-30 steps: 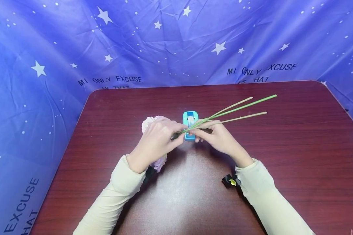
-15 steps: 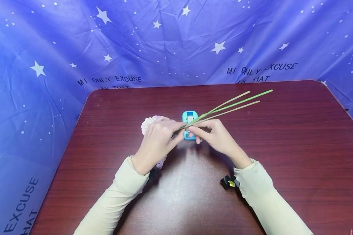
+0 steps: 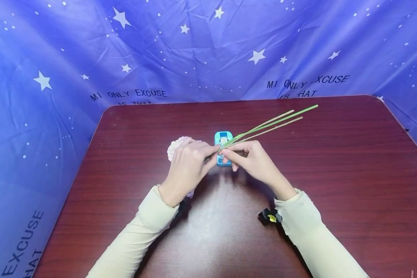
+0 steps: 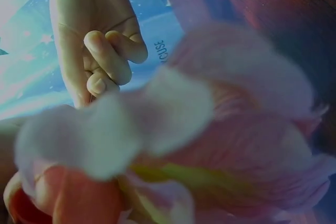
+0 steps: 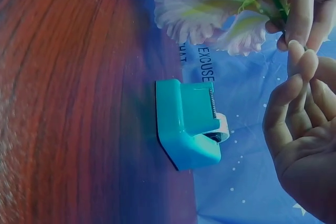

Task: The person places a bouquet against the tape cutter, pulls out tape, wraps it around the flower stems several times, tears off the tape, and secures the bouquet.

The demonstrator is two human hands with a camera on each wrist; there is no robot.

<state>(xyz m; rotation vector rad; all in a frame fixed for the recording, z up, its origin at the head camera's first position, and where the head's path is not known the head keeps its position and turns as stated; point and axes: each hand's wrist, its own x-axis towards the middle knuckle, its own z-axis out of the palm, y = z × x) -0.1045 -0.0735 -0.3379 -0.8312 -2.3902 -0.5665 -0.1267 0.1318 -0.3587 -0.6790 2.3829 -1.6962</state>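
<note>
The blue star-printed fabric backdrop (image 3: pixel 208 50) bears dark printed words reading "MI ONLY EXCUSE IS THAT" twice along its lower edge, and "EXCUSE" at lower left.

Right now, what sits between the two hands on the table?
In the head view, the teal tape dispenser stands on the table between the left hand and right hand, just under the gathered stems.

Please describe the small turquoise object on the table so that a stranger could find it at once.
On the dark red table, look at its middle, just beyond the two hands. The turquoise tape dispenser stands there, the only blocky plastic thing, beside pale flowers and thin green stems.
</note>
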